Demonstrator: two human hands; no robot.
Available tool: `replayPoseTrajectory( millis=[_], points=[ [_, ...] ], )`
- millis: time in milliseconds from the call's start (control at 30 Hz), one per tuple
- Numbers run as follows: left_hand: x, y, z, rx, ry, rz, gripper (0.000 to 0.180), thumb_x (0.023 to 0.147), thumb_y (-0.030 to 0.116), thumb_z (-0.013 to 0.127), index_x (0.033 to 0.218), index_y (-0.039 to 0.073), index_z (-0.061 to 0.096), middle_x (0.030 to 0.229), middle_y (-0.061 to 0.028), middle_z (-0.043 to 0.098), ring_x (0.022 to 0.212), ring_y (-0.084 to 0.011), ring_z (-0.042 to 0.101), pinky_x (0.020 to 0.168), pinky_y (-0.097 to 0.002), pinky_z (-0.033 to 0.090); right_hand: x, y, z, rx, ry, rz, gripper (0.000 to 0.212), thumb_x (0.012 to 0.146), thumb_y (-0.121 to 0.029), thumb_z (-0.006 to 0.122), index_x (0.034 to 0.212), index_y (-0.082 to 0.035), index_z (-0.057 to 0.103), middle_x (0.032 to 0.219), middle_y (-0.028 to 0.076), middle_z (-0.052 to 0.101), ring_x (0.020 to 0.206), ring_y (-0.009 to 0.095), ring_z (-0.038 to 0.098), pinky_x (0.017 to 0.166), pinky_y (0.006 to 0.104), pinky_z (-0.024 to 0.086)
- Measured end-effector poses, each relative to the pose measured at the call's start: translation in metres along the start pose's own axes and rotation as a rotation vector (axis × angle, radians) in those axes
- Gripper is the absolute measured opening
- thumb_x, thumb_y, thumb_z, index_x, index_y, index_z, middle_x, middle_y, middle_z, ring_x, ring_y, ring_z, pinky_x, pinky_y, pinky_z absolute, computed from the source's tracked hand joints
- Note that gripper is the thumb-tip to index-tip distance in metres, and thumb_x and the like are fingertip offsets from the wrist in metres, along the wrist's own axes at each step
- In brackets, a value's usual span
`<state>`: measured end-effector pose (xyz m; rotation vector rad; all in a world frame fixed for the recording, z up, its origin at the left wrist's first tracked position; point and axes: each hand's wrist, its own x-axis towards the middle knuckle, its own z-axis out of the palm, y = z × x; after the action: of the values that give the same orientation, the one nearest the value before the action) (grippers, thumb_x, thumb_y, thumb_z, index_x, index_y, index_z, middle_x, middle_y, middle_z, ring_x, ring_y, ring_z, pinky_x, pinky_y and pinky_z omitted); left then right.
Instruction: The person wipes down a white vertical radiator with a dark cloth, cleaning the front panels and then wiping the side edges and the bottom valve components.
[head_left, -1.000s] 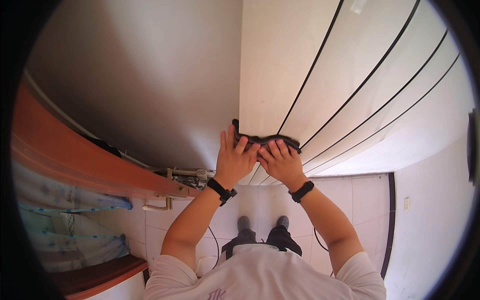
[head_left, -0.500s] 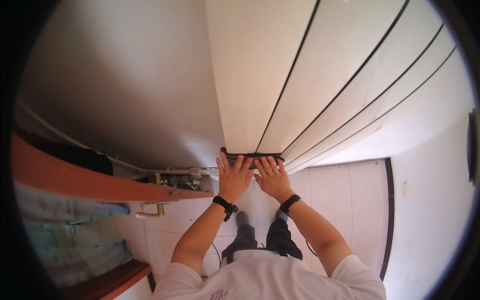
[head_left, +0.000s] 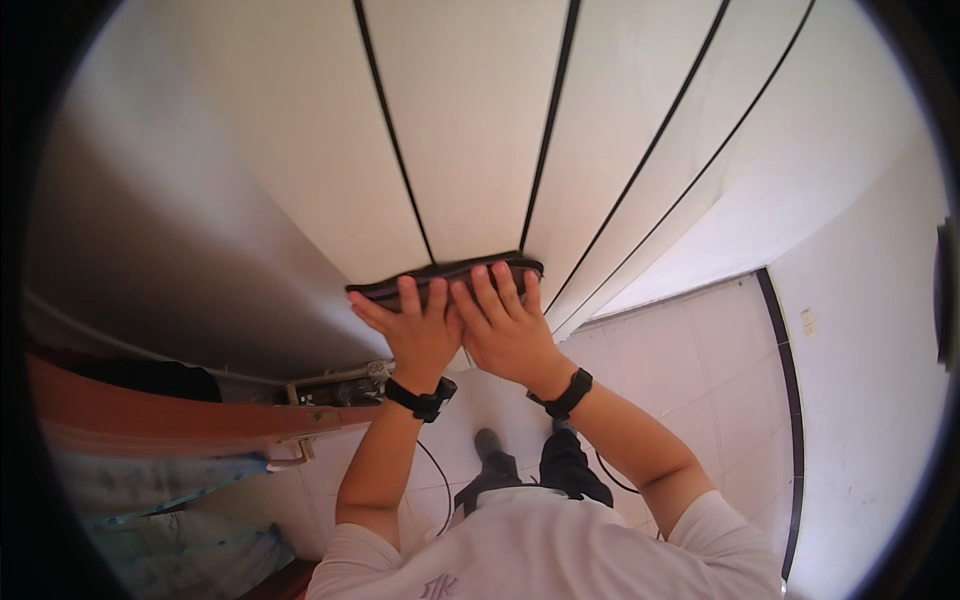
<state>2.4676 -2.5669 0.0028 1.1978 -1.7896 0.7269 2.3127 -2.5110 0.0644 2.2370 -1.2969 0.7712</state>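
A dark folded piece, apparently a cloth (head_left: pixel 520 262), lies against a white upright panelled surface (head_left: pixel 480 130) lined with long black grooves. My left hand (head_left: pixel 420 330) presses its left part, palm flat and fingers stretched out. On the right part, my right hand (head_left: pixel 507 325) is laid flat too, fingers spread and pointing away from me. The inner edges of the two hands touch. Much of the cloth is hidden beneath both palms. Neither hand has its fingers wrapped round anything.
A reddish-brown door (head_left: pixel 190 415) with a metal handle (head_left: pixel 290 458) stands open at left, bluish curtain-like fabric (head_left: pixel 200 550) below it. Pale tiles (head_left: pixel 690 380) cover the floor. A white wall (head_left: pixel 870 400) with a small switch plate (head_left: pixel 808 322) rises at right.
Both hands and the cloth appear higher and further left on the panelled surface, and the cloth is more tilted. My hands have come together. The view has shifted.
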Motion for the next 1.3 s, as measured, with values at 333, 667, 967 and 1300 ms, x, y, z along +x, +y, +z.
replayPoseTrajectory(
  millis=[333,667,967,1300],
  points=[
    [0.14,0.014,-0.036,0.049,0.395,-0.069,0.055,0.104,0.05,0.037,0.156,0.033,0.038,0.165,-0.0048,0.032,0.144,-0.0645,0.017,0.114,-0.0735,0.005,0.089,0.012,-0.066,0.001,0.323,0.062,0.047,0.095,-0.013,0.057,0.141,-0.005,0.057,0.151,0.024,0.048,0.146,0.044,0.038,0.122,0.0609,0.004],
    [0.043,0.048,-0.006,0.097,0.315,0.02,0.056,0.102,0.052,0.037,0.157,0.046,0.032,0.166,0.0135,0.027,0.146,-0.0564,0.02,0.113,-0.0728,0.003,-0.019,0.016,0.014,-0.15,0.37,0.054,0.052,0.102,-0.021,0.053,0.142,0.011,0.045,0.152,0.042,0.031,0.145,0.058,0.028,0.118,0.063,0.022],
    [-0.129,0.043,0.045,0.174,0.177,0.115,0.064,0.101,0.06,0.037,0.161,0.043,0.02,0.167,0.0102,0.022,0.149,-0.0394,0.022,0.118,-0.0668,0.004,-0.143,-0.021,0.111,-0.018,0.202,0.101,0.062,0.093,-0.011,0.062,0.148,0.005,0.037,0.158,0.038,0.021,0.144,0.059,0.026,0.113,0.0663,0.032],
    [-0.173,0.038,0.041,0.023,0.016,0.391,0.038,0.097,0.042,0.06,0.134,0.031,0.057,0.13,0.0092,0.051,0.132,-0.0101,0.045,0.117,-0.0437,0.024,-0.191,-0.024,0.086,0.244,-0.282,0.229,0.062,0.083,-0.008,0.064,0.141,0.005,0.046,0.154,0.035,0.03,0.142,0.051,0.035,0.116,0.0575,0.034]
  ],
)
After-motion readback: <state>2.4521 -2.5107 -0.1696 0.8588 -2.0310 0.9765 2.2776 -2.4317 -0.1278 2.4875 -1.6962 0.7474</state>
